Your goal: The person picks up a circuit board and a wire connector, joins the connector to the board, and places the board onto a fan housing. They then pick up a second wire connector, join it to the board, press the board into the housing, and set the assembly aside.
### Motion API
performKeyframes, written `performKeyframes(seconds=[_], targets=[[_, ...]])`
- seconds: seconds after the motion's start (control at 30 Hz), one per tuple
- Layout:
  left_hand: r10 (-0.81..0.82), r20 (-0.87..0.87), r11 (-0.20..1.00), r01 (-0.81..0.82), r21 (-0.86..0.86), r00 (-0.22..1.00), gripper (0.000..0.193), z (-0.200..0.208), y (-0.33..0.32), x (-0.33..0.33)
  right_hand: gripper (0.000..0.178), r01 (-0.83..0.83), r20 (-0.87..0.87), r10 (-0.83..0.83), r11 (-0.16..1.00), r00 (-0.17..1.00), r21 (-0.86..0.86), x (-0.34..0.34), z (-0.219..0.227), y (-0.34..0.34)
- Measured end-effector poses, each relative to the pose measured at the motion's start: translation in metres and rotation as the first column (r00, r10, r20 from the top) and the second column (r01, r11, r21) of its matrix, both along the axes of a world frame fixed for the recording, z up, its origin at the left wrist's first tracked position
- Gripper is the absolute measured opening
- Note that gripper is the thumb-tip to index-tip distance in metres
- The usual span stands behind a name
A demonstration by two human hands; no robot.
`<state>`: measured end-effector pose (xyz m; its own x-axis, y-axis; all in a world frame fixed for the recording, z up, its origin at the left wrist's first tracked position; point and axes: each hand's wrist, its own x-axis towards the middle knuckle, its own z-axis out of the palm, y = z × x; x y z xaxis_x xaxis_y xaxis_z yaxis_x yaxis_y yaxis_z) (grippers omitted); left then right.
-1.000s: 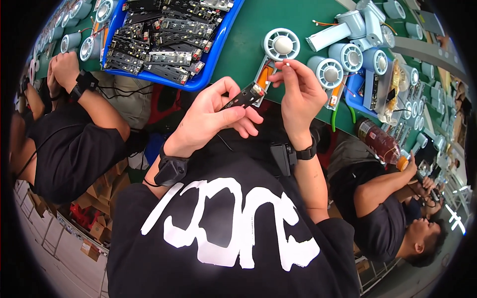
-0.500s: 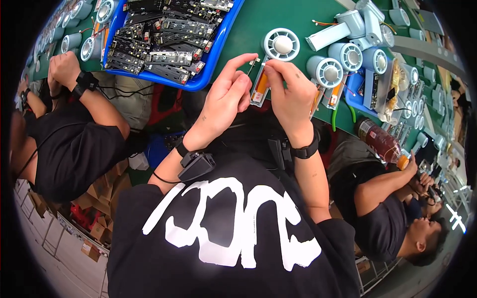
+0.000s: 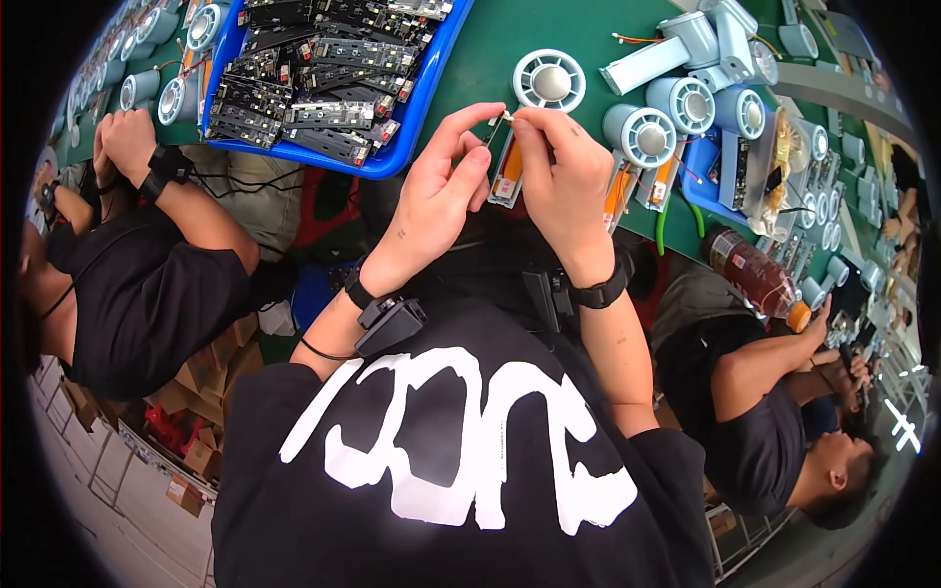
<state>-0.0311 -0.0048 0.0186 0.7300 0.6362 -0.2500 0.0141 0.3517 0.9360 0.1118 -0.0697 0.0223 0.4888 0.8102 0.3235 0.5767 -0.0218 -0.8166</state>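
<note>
My left hand (image 3: 439,191) is closed, pinching a small narrow circuit board (image 3: 494,127) seen almost edge-on between thumb and fingers. Close against it, my right hand (image 3: 569,176) pinches a tiny white connector (image 3: 508,116) at the board's upper end; whether it is seated there I cannot tell. Just beyond my fingers lies a light-blue handheld fan (image 3: 549,80), its round grille facing up. Its open handle points toward me and shows an orange battery (image 3: 508,174) inside, partly hidden by my hands.
A blue tray (image 3: 420,127) heaped with black circuit boards stands at left. Several fan bodies (image 3: 642,137) with loose wires and batteries lie at right, near green-handled pliers (image 3: 660,227), another blue bin (image 3: 701,171) and a dark drink bottle (image 3: 750,269). Co-workers sit on both sides.
My right hand has shifted slightly left and up, bringing the connector against the board's end. My left hand has barely moved. At right, a co-worker's hand has moved away from the bottle cap.
</note>
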Motion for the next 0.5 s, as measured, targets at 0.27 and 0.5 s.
performKeyframes(seconds=[0.27, 0.5], targets=[[0.012, -0.006, 1.000, -0.012, 0.021, 1.000, 0.039, -0.0011, -0.0001, -0.0011, 0.003, 0.017, -0.071, -0.020, 0.999, 0.997, -0.038, -0.0006, 0.0030, 0.0004], [0.017, 0.007, 0.999, -0.018, 0.038, 1.000, 0.039, -0.0021, -0.0002, 0.0001, 0.007, -0.002, -0.047, 0.000, 0.999, 0.999, -0.047, 0.0029, 0.0027, -0.0007]])
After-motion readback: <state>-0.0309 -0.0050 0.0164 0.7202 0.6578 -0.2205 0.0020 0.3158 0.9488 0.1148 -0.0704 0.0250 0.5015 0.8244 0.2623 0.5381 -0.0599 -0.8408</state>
